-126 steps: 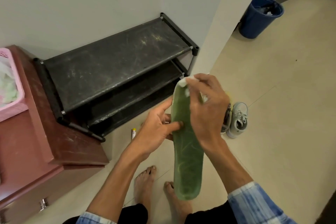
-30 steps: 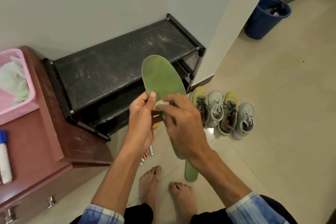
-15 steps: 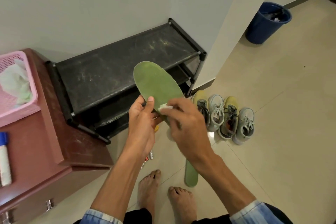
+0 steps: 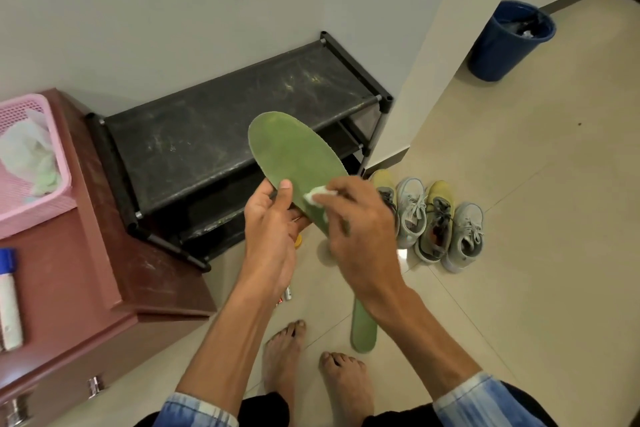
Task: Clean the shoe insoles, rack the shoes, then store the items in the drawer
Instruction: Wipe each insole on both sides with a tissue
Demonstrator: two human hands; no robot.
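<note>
Insole (image 4: 294, 158): green, held up in front of the rack, toe end up and away, its flat face toward the camera; the lower part is hidden behind the right hand.
Left hand (image 4: 273, 229): closed on the insole's left edge near its middle, thumb on the face, fingers curled behind.
Right hand (image 4: 360, 229): pinching a small white wipe (image 4: 317, 193) and pressing it on the insole's face, just beside the left thumb; the hand is blurred.
Second insole (image 4: 363, 329): green, flat on the floor beside the right foot, its upper part hidden by the right forearm.
Shoes (image 4: 429, 218): four in a row on the floor right of the rack, toes toward the wall, touching side by side; two yellow-green, two pale grey.
Rack (image 4: 214, 135): black, dusty, against the wall; top shelf bare, lower tiers in shadow.
Small items (image 4: 287, 293): on the floor under the left wrist, too hidden to name.
Cabinet (image 4: 104, 270): reddish-brown, left of the rack, metal knobs on its front.
Basket (image 4: 52, 128): pink, on the cabinet, holding crumpled pale material.
Bottle (image 4: 8, 298): white with a blue cap, lying on the cabinet top at the frame's left edge.
Bin (image 4: 505, 45): blue, on the floor past the wall corner, well apart from the shoes.
Feet (image 4: 287, 354): bare, on the tiled floor.
</note>
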